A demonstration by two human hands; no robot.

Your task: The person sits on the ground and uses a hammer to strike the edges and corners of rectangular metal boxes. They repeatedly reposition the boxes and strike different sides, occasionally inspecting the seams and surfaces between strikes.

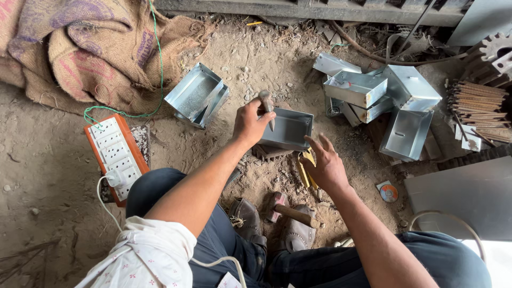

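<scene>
- Left hand (249, 124) at frame centre, fist clamped around a short metal punch (267, 108); tool points down and slightly right, tip against the left wall of the open metal box (288, 129).
- Box sits just right of the left hand, long axis running left to right, open top facing the camera; it rests on a toothed dark block (269, 153), mostly hidden under it.
- Right hand (324, 162) just below and right of the box, fingers spread, holding nothing; fingertips at the box's lower right corner, contact hard to tell.
- Both hands are right at the box; left on its left end, right on its lower right.
- Yellow-handled snips (305, 172) lie partly under the right hand, shape hard to make out.
- Hammer (290, 212) with wooden handle lies lower centre, between the shoes (246, 218), near the right forearm, untouched.
- Finished boxes: one (197, 95) at upper centre-left, a pile (381, 96) at upper right.
- White socket board on orange backing (114, 156) at left, one plug in, green wire trailing up.
- Burlap sacks (80, 48) upper left; bundle of rods (477, 109) far right, cut off by the edge.
- Grey sheet (464, 194) lower right, partly cropped.
- Ground is dusty dirt with scraps; punch tip not sharply visible.
</scene>
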